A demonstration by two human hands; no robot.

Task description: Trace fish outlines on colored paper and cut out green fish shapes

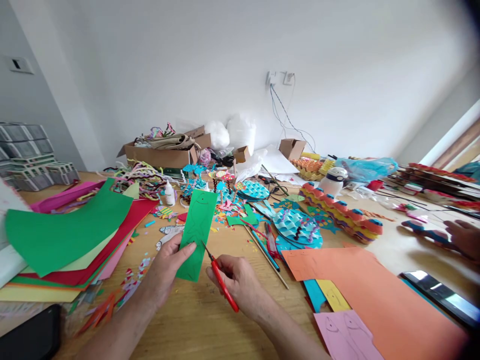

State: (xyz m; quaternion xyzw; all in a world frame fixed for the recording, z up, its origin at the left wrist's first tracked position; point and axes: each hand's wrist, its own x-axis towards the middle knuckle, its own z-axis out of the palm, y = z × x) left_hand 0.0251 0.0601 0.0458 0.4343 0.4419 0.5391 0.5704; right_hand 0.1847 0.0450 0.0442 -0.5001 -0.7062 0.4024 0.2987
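Note:
Upright in my left hand (170,262) is a strip of green paper (200,215) with a fish outline drawn on it in dark line. The thumb lies on its front and the fingers go behind, out of sight. My right hand (238,282) is closed around red-handled scissors (224,285). Their dark blades point up and left, with the tip at the strip's right edge; whether they cut into the paper I cannot tell. Below both hands is the bare wooden tabletop (187,325).
Coloured paper sheets (67,230) and a black phone (32,332) lie left. Orange paper (390,300), pink paper with drawings (347,332) and another phone (442,292) lie right. Behind are a glue bottle (170,194), paper scraps and a cardboard box (161,155). Another person's hand (465,237) shows far right.

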